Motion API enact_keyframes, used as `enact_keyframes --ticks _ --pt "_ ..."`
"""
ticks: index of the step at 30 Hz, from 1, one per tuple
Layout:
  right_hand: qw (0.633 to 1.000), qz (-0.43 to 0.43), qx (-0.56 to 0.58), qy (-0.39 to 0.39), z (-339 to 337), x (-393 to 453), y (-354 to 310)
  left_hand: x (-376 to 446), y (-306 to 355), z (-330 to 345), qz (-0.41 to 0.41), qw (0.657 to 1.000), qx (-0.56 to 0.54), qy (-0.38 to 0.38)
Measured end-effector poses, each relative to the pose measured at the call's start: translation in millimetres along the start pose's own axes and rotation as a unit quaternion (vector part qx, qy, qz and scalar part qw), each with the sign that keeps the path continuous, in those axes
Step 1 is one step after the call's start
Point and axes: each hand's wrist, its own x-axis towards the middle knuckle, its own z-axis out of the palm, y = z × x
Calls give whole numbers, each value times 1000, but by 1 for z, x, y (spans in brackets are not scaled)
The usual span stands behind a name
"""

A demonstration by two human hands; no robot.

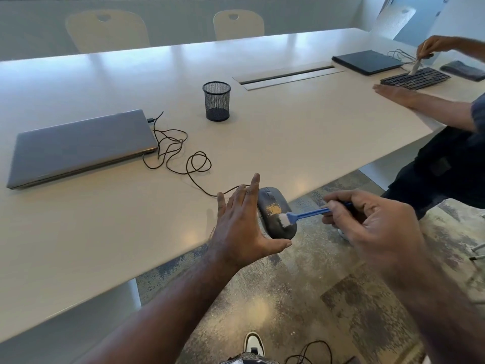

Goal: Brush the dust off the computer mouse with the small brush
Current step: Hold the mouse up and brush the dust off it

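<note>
Sweeping outward, off the desk's near edge, looks like the right way to clear the tan patch of dust [273, 209] sitting on the back of the dark computer mouse [275, 215]. The mouse is at the very edge of the desk [110, 232], tilted up on its side. The left hand [242, 223] steadies it, fingers straight along the far flank and thumb hooked under the rear end. The white bristles of the small blue brush [301, 214] touch the shell just below the dust. The right hand [367, 222] pinches the handle's end between thumb and fingertips.

Short, light strokes toward the floor would likely carry the grains away from the scroll wheel and seams rather than into them. Keeping the left hand's fingers flat and clear of the brush's path should stop dust landing on them. The brown cable [183, 153] runs in loose loops from the mouse to a closed grey laptop [78, 148]; tugging it could shift the mouse. Beyond stands a black mesh pen cup [216, 101]. To the right, another person [446, 158] brushes a keyboard [416, 78].
</note>
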Motion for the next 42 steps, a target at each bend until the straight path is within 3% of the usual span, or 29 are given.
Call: enact_keyframes --ticks 7,13,16,21,25,32,38,42 --pt "998 16 -54 39 -7 5 14 0 -1 -2 -5 1000 -9 -3" --pt "986 -103 -123 -45 -9 2 10 2 -1 -4 -11 1000 -15 2" --pt "982 -113 -135 -67 -18 4 13 3 -3 -5 -16 1000 -10 5" --pt "987 -132 -87 -36 -20 3 10 3 -1 -5 -17 1000 -10 3" --pt "992 -87 -74 -48 -11 1 16 5 0 -5 -13 1000 -18 7" --pt "995 -37 -71 52 -15 4 28 4 -2 -5 -17 1000 -22 12" --pt "991 -102 -89 -9 -9 2 21 4 -1 -3 -10 1000 -17 13" --pt "994 -102 -25 21 -10 5 17 3 -1 -3 -5 1000 -6 10"
